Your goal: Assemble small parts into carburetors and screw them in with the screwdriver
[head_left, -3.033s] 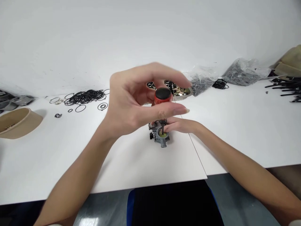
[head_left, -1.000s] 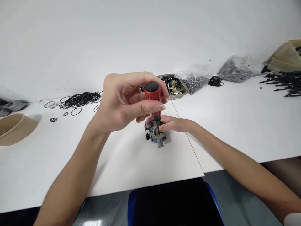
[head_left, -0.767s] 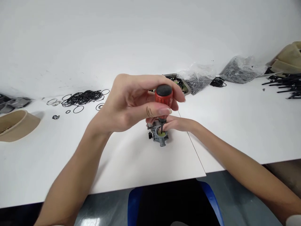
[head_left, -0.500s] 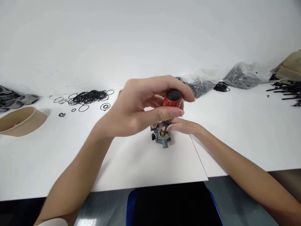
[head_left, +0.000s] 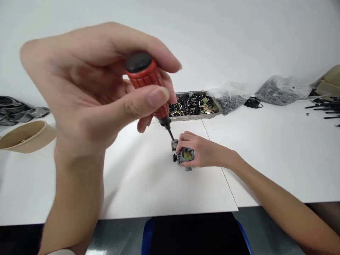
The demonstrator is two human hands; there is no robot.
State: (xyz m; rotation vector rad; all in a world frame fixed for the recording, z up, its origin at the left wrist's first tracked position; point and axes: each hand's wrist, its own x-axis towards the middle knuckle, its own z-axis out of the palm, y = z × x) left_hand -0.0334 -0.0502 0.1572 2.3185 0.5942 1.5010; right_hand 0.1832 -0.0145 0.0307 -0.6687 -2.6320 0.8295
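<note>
Screwdriver in L hand, carburetor in R hand

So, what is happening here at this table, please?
A person sits at a white table working on a small grey metal part. The right hand holds the part down on the table. The left hand grips a red-handled screwdriver, raised and tilted, its tip just above the part. Behind them is a metal tray of small pieces, and a tan bowl stands at the left.
</note>
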